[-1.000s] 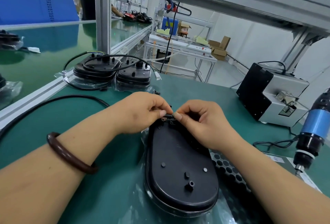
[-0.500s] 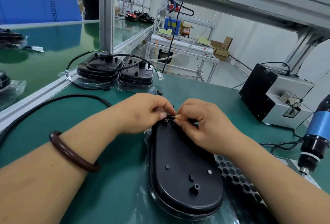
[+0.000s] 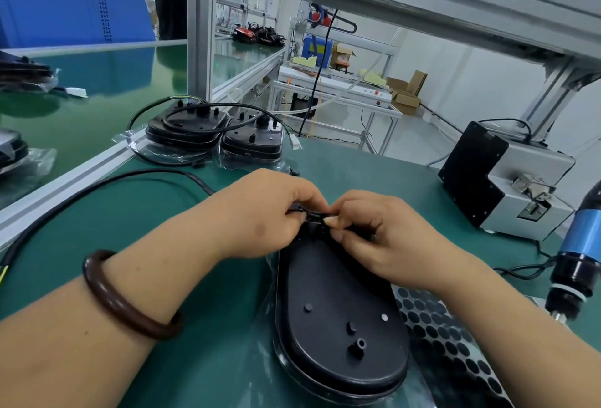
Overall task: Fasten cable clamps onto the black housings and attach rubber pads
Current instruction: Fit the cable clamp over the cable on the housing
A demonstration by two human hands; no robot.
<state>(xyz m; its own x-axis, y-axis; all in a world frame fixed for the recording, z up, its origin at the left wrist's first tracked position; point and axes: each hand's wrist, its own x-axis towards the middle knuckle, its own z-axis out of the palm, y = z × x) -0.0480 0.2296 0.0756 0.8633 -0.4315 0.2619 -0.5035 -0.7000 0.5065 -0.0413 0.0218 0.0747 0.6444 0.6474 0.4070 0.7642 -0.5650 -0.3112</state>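
Note:
A black oval housing (image 3: pixel 338 316) lies flat on the green mat in front of me, small posts standing on its back. At its far end my left hand (image 3: pixel 270 212) and my right hand (image 3: pixel 380 235) meet, and their fingertips pinch a small black cable clamp (image 3: pixel 313 216) on the cable there. The black cable (image 3: pixel 97 189) runs off to the left under my left forearm. A sheet of round black rubber pads (image 3: pixel 445 339) lies right of the housing, partly under my right forearm.
Two more black housings (image 3: pixel 192 128) (image 3: pixel 252 139) with coiled cables sit at the mat's far left. A black-and-grey screw feeder (image 3: pixel 500 180) stands at the right, with a blue electric screwdriver (image 3: pixel 579 258) hanging beside it. An aluminium rail (image 3: pixel 65 176) borders the left.
Both hands stay at the housing's far end; the fingertips have closed in tighter on the clamp. The view has shifted slightly.

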